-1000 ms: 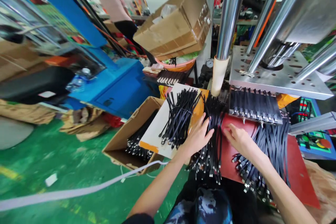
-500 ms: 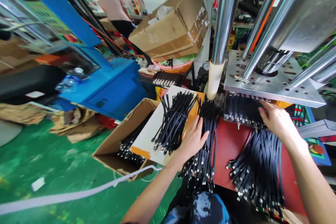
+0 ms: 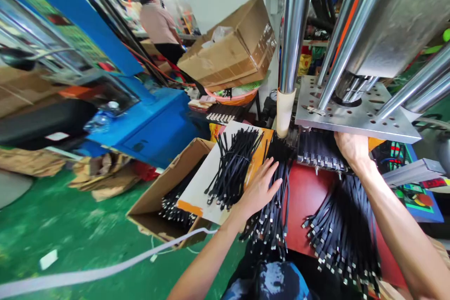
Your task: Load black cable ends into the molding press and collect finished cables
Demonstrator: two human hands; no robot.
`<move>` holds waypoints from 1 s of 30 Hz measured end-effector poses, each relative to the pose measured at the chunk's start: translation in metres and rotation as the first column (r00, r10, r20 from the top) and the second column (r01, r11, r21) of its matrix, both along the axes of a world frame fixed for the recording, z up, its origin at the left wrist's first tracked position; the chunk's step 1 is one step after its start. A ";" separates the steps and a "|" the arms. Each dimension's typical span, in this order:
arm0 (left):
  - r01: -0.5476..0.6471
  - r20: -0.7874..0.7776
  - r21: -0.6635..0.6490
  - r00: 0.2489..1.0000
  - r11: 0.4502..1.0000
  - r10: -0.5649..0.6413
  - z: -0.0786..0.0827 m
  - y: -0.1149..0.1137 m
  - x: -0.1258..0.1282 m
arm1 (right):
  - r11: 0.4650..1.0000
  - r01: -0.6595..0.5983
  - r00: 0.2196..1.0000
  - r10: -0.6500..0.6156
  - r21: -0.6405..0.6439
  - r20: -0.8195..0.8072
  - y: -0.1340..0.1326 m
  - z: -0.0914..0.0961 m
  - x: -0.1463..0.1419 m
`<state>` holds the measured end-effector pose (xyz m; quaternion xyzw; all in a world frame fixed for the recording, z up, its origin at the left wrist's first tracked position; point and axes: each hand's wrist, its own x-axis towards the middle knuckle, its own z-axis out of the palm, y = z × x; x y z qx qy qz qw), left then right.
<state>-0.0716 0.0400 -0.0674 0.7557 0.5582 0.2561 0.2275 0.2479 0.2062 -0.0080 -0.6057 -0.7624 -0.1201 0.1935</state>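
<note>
My left hand [image 3: 260,189], fingers spread, rests at a bundle of black cables [image 3: 272,215] hanging over the front of the red work surface [image 3: 305,197]. My right hand [image 3: 353,149] reaches under the perforated metal plate [image 3: 358,115] of a press, at the right part of a mould [image 3: 321,154] with a row of metal connectors along its front. The press plate and the back of the hand hide its fingertips. Below that hand, another fan of black cables [image 3: 346,229] with silver plugs lies on the red surface. A third bundle of cables [image 3: 235,164] lies on a white board [image 3: 202,180].
An open cardboard box [image 3: 147,211] with more cables stands at left on the green floor. Behind it are a blue machine [image 3: 151,136] and a tilted carton [image 3: 228,56]. A metal column [image 3: 293,33] rises beside the press. A person [image 3: 160,28] stands far back.
My right hand has moved left and further in under the press plate, its fingers passing out of sight. My left hand stays by the cables. The view has shifted slightly.
</note>
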 end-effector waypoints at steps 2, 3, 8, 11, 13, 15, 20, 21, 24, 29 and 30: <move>-0.013 0.084 0.034 0.996 0.999 0.010 0.009 -0.005 -0.002 | 0.999 -0.009 1.000 0.008 0.035 0.014 -0.038 0.005 0.000; -0.018 0.132 0.058 0.991 0.998 0.010 0.014 -0.006 -0.002 | 0.996 -0.018 1.000 0.019 0.085 -0.003 -0.060 0.011 0.000; -0.056 0.367 0.187 0.930 0.981 -0.017 0.051 -0.005 0.007 | 0.922 0.026 0.967 0.074 0.387 -0.243 -0.160 0.068 -0.005; -0.049 0.483 0.164 0.875 0.985 -0.037 0.064 -0.003 0.021 | 0.962 -0.020 0.914 0.128 0.271 -0.384 -0.192 0.102 -0.008; 0.118 0.604 0.058 0.786 0.991 -0.130 0.063 -0.005 0.033 | 0.984 -0.097 0.881 0.154 0.146 -0.448 -0.206 0.114 -0.009; 0.442 0.772 -0.094 0.598 0.892 -0.215 0.055 -0.013 0.046 | 0.985 -0.172 0.860 0.161 0.021 -0.483 -0.216 0.116 -0.011; 0.939 0.993 -0.118 0.113 0.323 0.034 0.020 -0.056 0.085 | 0.968 -0.212 0.850 0.115 -0.133 -0.515 -0.236 0.102 -0.024; 0.954 0.992 -0.099 0.073 0.283 0.102 0.015 -0.066 0.092 | 0.968 -0.209 0.849 0.107 -0.142 -0.517 -0.238 0.099 -0.026; 0.951 0.964 -0.155 0.086 0.268 0.250 0.008 -0.089 0.105 | 0.967 -0.193 0.848 0.080 -0.164 -0.525 -0.240 0.091 -0.026; 0.889 0.919 -0.320 0.207 0.328 0.334 0.009 -0.101 0.108 | 0.939 -0.227 0.841 0.056 -0.258 -0.538 -0.242 0.080 -0.017; 0.883 0.917 -0.326 0.210 0.337 0.338 0.010 -0.101 0.108 | 0.923 -0.254 0.838 0.060 -0.289 -0.543 -0.243 0.077 -0.017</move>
